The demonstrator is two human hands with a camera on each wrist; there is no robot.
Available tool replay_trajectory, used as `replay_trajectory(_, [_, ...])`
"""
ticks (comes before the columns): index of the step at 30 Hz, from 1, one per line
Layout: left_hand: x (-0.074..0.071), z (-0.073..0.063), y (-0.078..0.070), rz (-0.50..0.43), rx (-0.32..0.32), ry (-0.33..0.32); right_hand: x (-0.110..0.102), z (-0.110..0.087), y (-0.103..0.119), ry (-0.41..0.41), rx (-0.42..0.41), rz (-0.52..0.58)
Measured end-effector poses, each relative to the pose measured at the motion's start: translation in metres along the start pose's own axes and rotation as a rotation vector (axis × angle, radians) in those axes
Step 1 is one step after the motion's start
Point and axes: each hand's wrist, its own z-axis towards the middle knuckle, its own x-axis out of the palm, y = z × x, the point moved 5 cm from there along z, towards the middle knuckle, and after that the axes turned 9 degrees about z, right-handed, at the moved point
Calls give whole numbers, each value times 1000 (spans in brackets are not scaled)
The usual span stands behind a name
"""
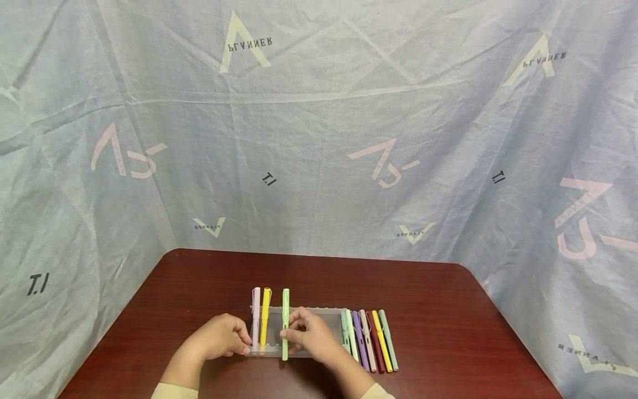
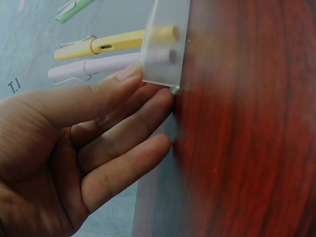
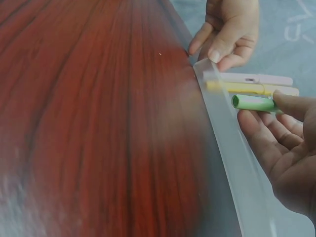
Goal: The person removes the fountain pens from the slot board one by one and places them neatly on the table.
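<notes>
My right hand (image 1: pixel 315 336) pinches a light green pen (image 1: pixel 286 303) between thumb and fingers, over the front edge of a translucent pen tray (image 1: pixel 272 353). In the right wrist view the near end of the green pen (image 3: pixel 247 102) points toward the tray's front wall. My left hand (image 1: pixel 217 336) holds the tray's front left corner, thumb against it, as the left wrist view also shows. Inside the tray at its left end, a pale lilac pen (image 1: pixel 256 310) and a yellow pen (image 1: pixel 265 318) lie side by side, clips at the far end.
At the tray's right end lies a row of several pens, among them a purple pen (image 1: pixel 360 338), a dark red pen (image 1: pixel 380 349) and a yellow one (image 1: pixel 381 339). The dark red wooden table (image 1: pixel 438 321) is backed by a printed grey cloth (image 1: pixel 309 221).
</notes>
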Motion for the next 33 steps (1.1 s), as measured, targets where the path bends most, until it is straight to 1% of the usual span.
replay_trajectory(6, [0, -1, 0, -2, 0, -5, -11, -4, 0, 16, 24, -33])
replay_trajectory(20, [0, -1, 0, 8, 4, -9, -38, -18, 2, 48, 50, -58])
replay_trajectory(26, [0, -1, 1, 1, 0, -8, -51, -26, 3, 35, 82, -76])
replay_trajectory(33, [1, 0, 2, 4, 3, 0, -66, -35, 5, 44, 92, -65])
